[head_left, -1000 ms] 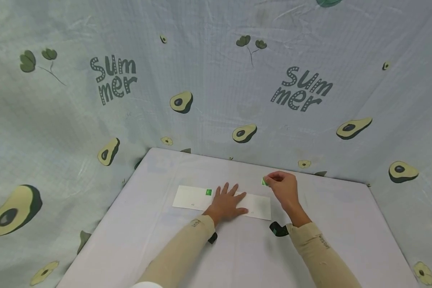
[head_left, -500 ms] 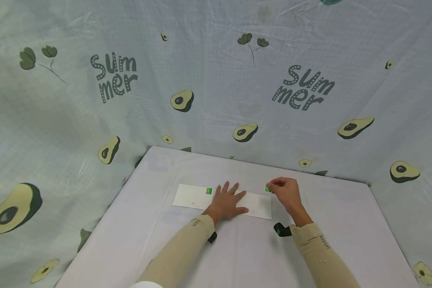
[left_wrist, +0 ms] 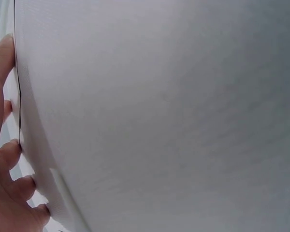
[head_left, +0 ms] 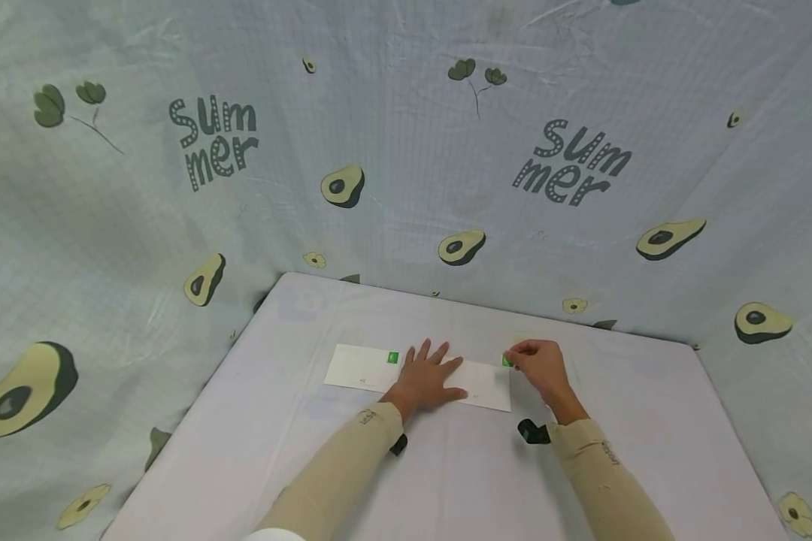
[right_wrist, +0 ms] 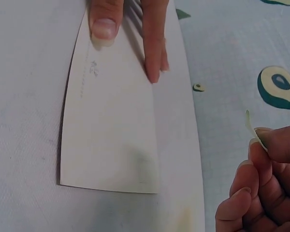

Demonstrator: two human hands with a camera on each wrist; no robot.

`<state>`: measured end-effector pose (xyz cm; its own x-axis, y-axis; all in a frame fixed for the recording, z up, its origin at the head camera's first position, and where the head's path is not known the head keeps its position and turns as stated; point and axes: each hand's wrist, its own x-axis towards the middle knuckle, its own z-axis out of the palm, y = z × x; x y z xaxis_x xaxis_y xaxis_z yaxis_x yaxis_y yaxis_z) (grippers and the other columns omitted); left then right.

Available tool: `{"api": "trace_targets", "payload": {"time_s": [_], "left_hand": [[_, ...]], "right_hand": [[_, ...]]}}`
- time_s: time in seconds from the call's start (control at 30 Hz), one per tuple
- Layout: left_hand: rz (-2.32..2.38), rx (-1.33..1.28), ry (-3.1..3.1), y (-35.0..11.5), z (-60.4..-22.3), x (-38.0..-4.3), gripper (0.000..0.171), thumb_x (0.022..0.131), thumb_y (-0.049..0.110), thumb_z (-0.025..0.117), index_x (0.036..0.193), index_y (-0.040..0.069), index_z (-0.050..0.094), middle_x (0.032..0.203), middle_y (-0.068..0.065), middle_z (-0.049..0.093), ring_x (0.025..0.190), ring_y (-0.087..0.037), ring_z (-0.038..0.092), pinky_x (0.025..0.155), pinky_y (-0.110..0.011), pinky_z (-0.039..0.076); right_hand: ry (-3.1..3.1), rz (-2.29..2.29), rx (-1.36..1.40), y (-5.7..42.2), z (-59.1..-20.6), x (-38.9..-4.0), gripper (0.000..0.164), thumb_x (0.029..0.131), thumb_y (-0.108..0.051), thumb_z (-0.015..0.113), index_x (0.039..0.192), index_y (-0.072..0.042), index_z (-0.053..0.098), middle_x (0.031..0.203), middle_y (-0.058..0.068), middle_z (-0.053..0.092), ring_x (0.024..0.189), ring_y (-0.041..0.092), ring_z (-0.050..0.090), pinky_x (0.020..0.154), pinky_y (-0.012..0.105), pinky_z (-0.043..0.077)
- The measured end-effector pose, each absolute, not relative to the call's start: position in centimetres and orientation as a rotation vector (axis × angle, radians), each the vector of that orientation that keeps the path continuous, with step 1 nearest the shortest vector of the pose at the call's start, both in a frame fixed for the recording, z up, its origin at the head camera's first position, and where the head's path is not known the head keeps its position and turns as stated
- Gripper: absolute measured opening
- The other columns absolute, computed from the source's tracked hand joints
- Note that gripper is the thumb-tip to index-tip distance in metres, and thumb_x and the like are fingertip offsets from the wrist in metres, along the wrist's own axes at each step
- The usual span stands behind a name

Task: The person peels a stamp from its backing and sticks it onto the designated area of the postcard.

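Note:
Two white envelopes lie side by side in the head view. The left envelope (head_left: 353,367) bears a green stamp (head_left: 393,358) at its upper right corner. My left hand (head_left: 422,382) rests with spread fingers on the right envelope (head_left: 489,387), covering its left part and the left envelope's right edge. Between thumb and index finger, my right hand (head_left: 541,370) pinches another green stamp (head_left: 507,361) by the right envelope's upper right corner. From the right wrist, this stamp (right_wrist: 249,123) appears edge-on, slightly curved and apart from the envelope (right_wrist: 111,140).
A whitish cloth covers the table (head_left: 298,466). Behind and beside it hangs a pale curtain (head_left: 406,150) printed with avocados and the word "summer". Small black wrist devices (head_left: 533,432) sit beneath both forearms.
My right hand has come down slightly and to the right with the stamp, closer to the right envelope's upper right corner. The left hand stays in place on the envelope.

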<state>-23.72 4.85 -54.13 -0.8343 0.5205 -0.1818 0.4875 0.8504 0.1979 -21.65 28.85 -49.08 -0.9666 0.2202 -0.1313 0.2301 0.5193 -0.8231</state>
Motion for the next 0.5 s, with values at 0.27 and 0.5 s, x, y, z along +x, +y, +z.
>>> {"api": "trace_targets", "payload": {"time_s": [0.27, 0.5], "left_hand": [[0.220, 0.762, 2.793, 4.8, -54.0, -23.6, 0.075, 0.099, 0.073, 0.047, 0.163, 0.038, 0.033, 0.177, 0.002, 0.018, 0.165, -0.036, 0.012, 0.132, -0.058, 0.016], [0.232, 0.760, 2.799, 4.8, -53.9, -23.6, 0.075, 0.098, 0.073, 0.049, 0.163, 0.038, 0.035, 0.176, 0.001, 0.020, 0.165, -0.035, 0.013, 0.132, -0.057, 0.017]], "right_hand": [[2.677, -1.462, 0.456, 29.2, -50.3, -22.0, 0.017, 0.096, -0.015, 0.074, 0.102, 0.001, 0.074, 0.092, 0.009, 0.071, 0.083, 0.022, 0.062, 0.071, 0.029, 0.049], [2.676, -1.436, 0.457, 29.4, -51.1, -22.2, 0.016, 0.095, -0.014, 0.074, 0.101, 0.001, 0.074, 0.090, 0.008, 0.070, 0.081, 0.021, 0.061, 0.069, 0.029, 0.048]]}}
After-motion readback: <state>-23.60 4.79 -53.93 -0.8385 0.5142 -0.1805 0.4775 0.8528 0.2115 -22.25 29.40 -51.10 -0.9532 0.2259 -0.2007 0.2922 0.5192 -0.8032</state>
